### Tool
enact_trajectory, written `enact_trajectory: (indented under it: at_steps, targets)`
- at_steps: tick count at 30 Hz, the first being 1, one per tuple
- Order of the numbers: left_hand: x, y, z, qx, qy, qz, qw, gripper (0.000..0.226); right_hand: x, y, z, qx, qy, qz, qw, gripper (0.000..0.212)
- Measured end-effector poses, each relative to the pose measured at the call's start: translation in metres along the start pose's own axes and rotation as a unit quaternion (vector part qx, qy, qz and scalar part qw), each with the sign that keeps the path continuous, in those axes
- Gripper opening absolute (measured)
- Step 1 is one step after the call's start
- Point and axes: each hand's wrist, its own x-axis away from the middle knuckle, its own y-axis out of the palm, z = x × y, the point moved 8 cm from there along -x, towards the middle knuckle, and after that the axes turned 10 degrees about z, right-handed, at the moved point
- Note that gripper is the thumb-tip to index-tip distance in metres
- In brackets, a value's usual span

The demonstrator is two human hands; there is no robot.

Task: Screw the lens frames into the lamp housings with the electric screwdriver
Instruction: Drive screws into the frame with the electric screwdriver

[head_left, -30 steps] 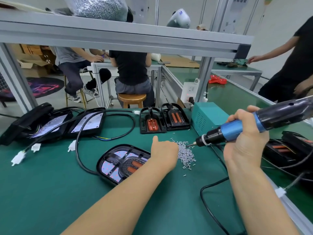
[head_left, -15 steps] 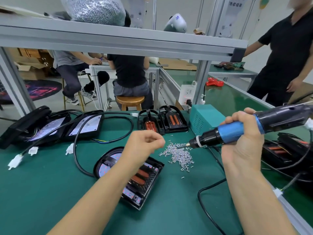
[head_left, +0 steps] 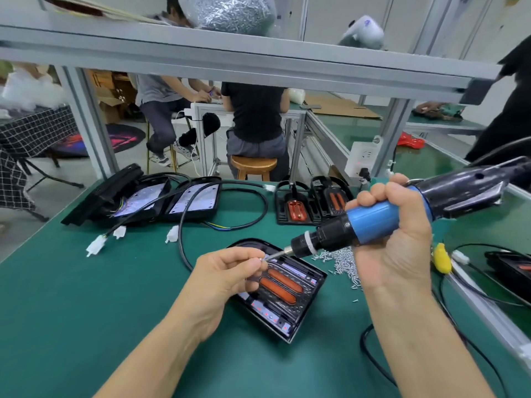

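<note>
Green worktop [head_left: 86, 311] carries the lamp housing [head_left: 280, 294] near its middle, lying flat with its two orange lenses up and its near corner pointing toward us. We see bare green surface to the left of the housing and in front of it; a black cable [head_left: 184, 242] curves along its far left side. To its right lies a loose heap of small screws [head_left: 344, 264], just beside its right edge, and beyond that the worktop's metal edge rail [head_left: 488, 314] runs diagonally. Further housings [head_left: 161, 202] rest in a row at the far edge.

Our right hand [head_left: 393, 242] is wrapped round the blue barrel of the electric screwdriver [head_left: 382, 219], which is raised above the worktop and tilted down to the left. Our left hand [head_left: 227, 277] hovers over the housing's far left part, its grip a fingertip pinch on a small screw [head_left: 261, 258] held at the bit's tip
</note>
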Motion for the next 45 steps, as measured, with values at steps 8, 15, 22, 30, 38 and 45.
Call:
enact_trajectory:
  at_steps: [8,15,22,30,38,45]
  targets:
    - [0.003,-0.016,-0.002,0.024,-0.007,0.016,1.0,0.02,0.007,0.011,0.016,0.016,0.01,-0.006,1.0,0.023]
    - [0.003,-0.021,-0.003,0.031,-0.002,0.037,0.999,0.01,0.007,0.011,0.023,0.017,0.014,-0.004,1.0,0.023]
    - [0.002,-0.024,-0.004,0.029,-0.001,0.049,0.998,0.012,0.008,0.012,0.026,0.021,0.016,-0.008,1.0,0.023]
    - [0.002,-0.03,-0.005,0.037,0.002,0.05,0.998,0.009,0.011,0.019,0.033,0.024,0.014,-0.024,0.999,0.024]
    - [0.0,-0.039,-0.007,0.081,-0.005,0.044,0.996,0.012,0.013,0.028,0.041,0.024,0.017,-0.038,0.999,0.023]
    - [-0.002,-0.048,-0.007,0.093,0.008,0.065,0.994,0.008,0.013,0.031,0.048,0.036,0.013,-0.055,0.998,0.022]
